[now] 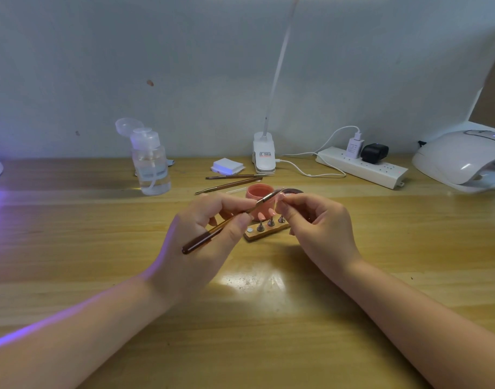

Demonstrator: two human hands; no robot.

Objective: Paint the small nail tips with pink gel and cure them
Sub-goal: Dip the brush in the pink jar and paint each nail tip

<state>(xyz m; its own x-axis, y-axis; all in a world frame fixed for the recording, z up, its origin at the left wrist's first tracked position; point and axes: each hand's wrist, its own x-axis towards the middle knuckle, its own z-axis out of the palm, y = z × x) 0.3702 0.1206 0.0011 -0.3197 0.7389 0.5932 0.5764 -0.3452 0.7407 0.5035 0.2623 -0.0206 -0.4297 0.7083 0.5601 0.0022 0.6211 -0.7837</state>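
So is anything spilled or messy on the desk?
Nothing looks spilled. The pump bottle has its cap flipped open, and the pink gel jar is open with its lid lying beside it. One spot at the near end of the wooden stand is empty, showing only a small disc.

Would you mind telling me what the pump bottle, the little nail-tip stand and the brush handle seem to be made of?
Pump bottle: clear plastic, probably; the liquid and dip tube show through, and the cap looks frosted.
Nail-tip stand: a light wood base by its grain colour, with small shiny posts, likely metal.
Brush handle, in the left hand: glossy dark brown, lacquered wood or plastic; I cannot tell which.
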